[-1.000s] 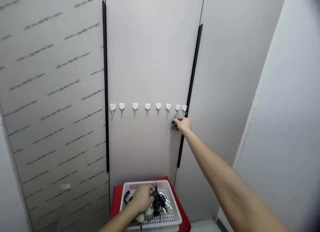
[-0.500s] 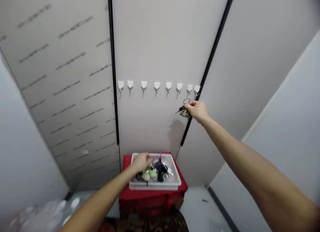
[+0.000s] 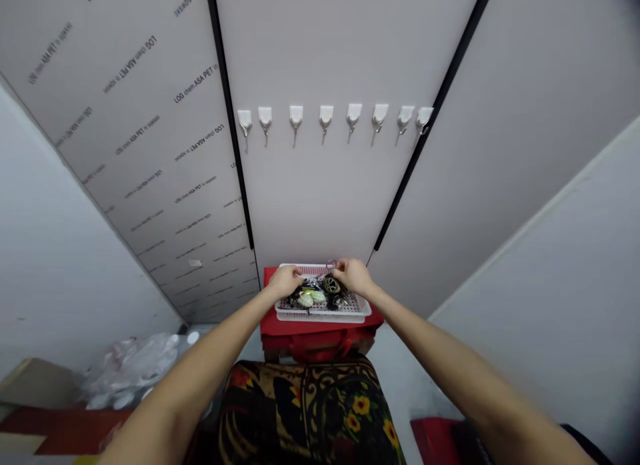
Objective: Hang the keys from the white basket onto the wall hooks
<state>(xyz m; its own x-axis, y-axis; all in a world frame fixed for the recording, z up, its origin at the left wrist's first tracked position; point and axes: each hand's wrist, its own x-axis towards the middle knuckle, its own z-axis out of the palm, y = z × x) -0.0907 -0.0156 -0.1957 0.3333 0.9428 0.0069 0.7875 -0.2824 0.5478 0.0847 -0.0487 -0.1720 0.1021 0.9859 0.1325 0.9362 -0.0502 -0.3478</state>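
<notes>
My right hand (image 3: 354,277) is closed in a pinch on a keychain (image 3: 331,285), which has a metal ring and a round, wheel-like charm. It is over the right part of a white plastic basket (image 3: 320,317). At the basket's left side my left hand (image 3: 286,281) has its fingers pressed together; what lies in them, if anything, I cannot make out. Between the hands, the basket holds a pile of keys and dark fobs. Among them is a pale green and white charm (image 3: 311,297).
A row of several white hooks (image 3: 327,116) is fixed to the wall panel above. The basket stands on a red bag (image 3: 283,327). Clear plastic packaging (image 3: 133,365) and a cardboard box (image 3: 37,385) are at lower left; a red item (image 3: 434,441) lies at lower right.
My right hand has come down from just below the rightmost hooks to the basket, still holding the keychain. The left hand stays at the basket's left side. The view has tilted downward.
</notes>
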